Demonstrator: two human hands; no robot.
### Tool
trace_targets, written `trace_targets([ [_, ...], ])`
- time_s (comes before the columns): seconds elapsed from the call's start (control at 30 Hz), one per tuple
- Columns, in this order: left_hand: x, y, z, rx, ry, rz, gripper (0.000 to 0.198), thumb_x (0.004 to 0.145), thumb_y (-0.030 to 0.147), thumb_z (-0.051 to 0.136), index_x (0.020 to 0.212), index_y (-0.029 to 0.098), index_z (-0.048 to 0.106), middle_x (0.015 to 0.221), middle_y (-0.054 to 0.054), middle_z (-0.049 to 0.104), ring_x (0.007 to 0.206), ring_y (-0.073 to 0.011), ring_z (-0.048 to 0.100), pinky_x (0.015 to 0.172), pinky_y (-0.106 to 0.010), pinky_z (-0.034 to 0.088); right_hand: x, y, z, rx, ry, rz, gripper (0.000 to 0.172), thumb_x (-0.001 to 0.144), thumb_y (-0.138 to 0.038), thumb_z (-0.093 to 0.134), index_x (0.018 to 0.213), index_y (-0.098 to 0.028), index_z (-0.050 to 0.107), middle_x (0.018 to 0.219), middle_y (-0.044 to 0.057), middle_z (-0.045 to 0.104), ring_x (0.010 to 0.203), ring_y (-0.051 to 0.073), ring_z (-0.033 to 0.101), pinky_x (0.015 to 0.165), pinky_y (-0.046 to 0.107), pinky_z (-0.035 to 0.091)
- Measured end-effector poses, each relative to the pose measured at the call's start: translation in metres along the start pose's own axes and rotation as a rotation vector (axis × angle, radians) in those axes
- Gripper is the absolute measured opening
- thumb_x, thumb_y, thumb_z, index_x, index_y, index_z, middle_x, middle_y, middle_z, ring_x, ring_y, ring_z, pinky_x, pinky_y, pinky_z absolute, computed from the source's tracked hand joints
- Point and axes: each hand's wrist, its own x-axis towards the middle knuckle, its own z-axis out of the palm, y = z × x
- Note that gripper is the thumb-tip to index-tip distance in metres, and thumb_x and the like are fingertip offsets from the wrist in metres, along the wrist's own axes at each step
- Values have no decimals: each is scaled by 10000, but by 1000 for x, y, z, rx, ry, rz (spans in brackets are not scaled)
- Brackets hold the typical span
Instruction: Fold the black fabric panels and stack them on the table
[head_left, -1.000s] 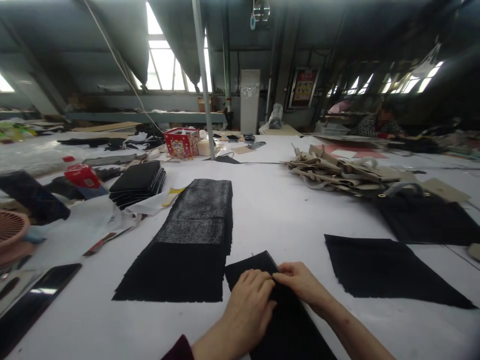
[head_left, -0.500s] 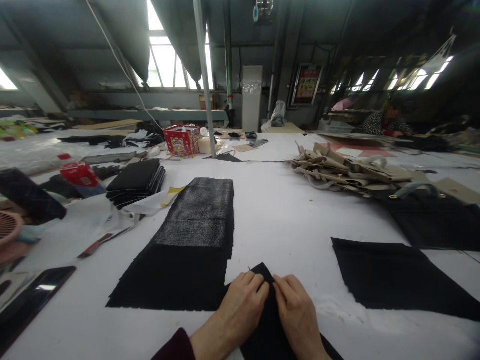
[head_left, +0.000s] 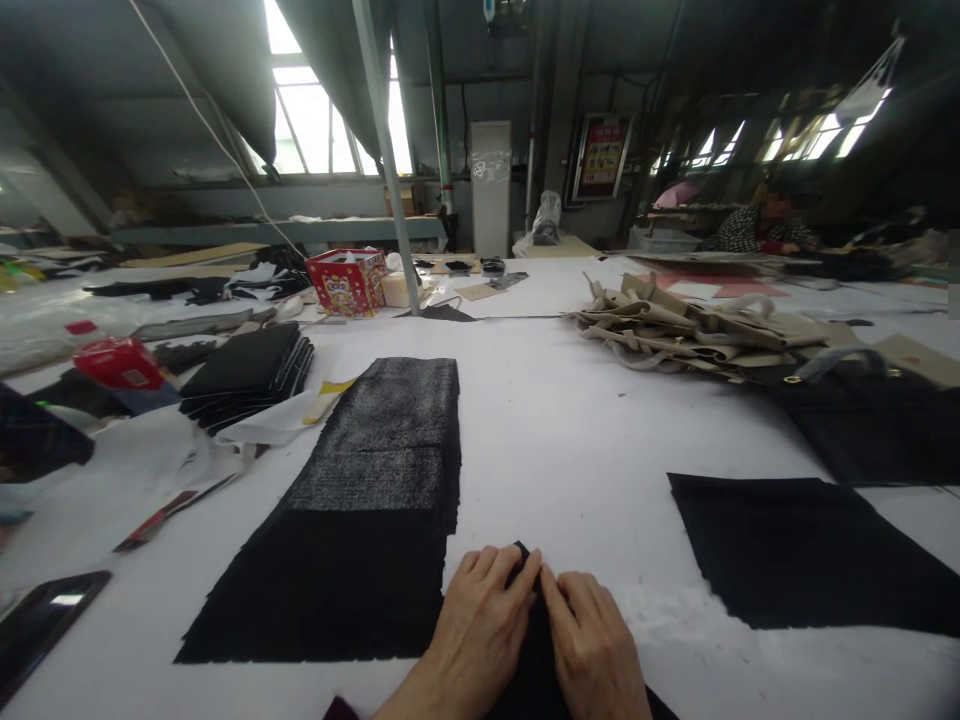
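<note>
A narrow piece of black fabric (head_left: 534, 650) lies on the white table at the bottom middle, its far corner showing between my hands. My left hand (head_left: 484, 610) rests on its left side with bent fingers closed at the edge. My right hand (head_left: 592, 635) pinches at the right side, its index fingertip almost meeting the left one. What lies beneath the fingers is hidden. Just left is a stack of black fabric pieces (head_left: 315, 590), with a grey-speckled section (head_left: 382, 430) at its far end. Another black fabric piece (head_left: 806, 550) lies to the right.
A heap of tan fabric pieces (head_left: 690, 330) and a black bag with a grey handle (head_left: 885, 420) stand at the right. On the left are folded black cloths (head_left: 251, 370), a red-capped pack (head_left: 120, 365) and a phone (head_left: 49, 630). A metal pole (head_left: 386, 160) rises behind, beside a red box (head_left: 346, 282).
Both hands have closed in over the fabric's far corner, covering more of it, and the fingertips are nearer each other. The view has shifted slightly.
</note>
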Motion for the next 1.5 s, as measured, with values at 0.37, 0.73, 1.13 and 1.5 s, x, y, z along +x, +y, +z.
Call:
trace_targets([
  [0.37,2,-7,3,-20,36,-19,447,986,216,489,1422,309,453,1290,-32,561,1087,-227,532,954,-424,429,7,-1,0,-73,44,-76,322,963,-30,328,1185,-23,560,809,92,542,745,201,497,634,339,426],
  [0.73,4,-11,6,25,49,-30,429,994,293,504,1419,329,458,1320,-11,569,1109,-234,534,977,-434,383,8,0,1,-100,67,-101,323,970,-48,309,1149,-41,577,808,92,552,732,201,500,639,335,420],
  [1.13,7,-13,3,43,58,-50,436,967,262,543,1394,328,484,1301,-9,578,1083,-239,550,959,-444,395,4,4,3,-110,37,-110,319,955,-41,332,1155,-53,581,826,91,557,740,201,507,648,333,427],
  [1.5,7,-19,-10,-81,319,56,444,933,56,446,1330,235,530,1274,-49,602,1117,-229,551,950,-408,407,4,-1,2,-79,24,-53,305,958,-28,353,1174,-38,568,824,85,530,745,201,484,646,339,410],
])
